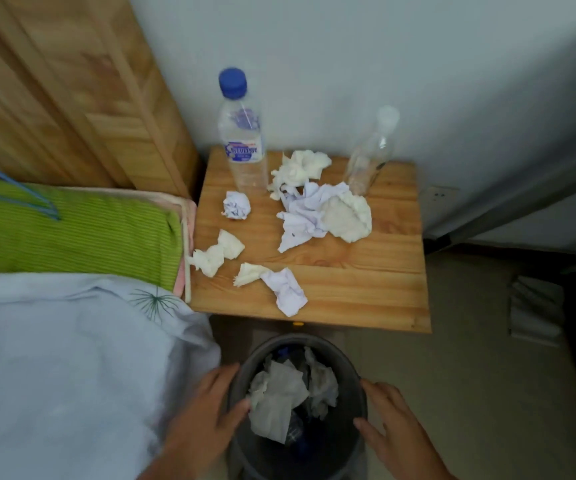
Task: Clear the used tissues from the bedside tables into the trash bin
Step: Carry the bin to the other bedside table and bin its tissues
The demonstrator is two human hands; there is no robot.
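Note:
Several crumpled used tissues lie on the wooden bedside table (383, 285): a big heap (324, 213) in the middle, a small ball (237, 205), a twisted piece (215, 252) at the left edge, and one (276, 284) near the front. Below the table stands a dark round trash bin (361, 386) holding tissues (279, 393). My left hand (207, 414) holds the bin's left rim, with the thumb on the edge. My right hand (393, 427) rests against the bin's right side with its fingers fairly straight.
A water bottle with a blue cap (241, 133) and a clear empty bottle (371, 154) stand at the back of the table. A bed with a light sheet (54, 358) and green pillow (72, 230) lies left. A wooden headboard (72, 81) and grey wall are behind.

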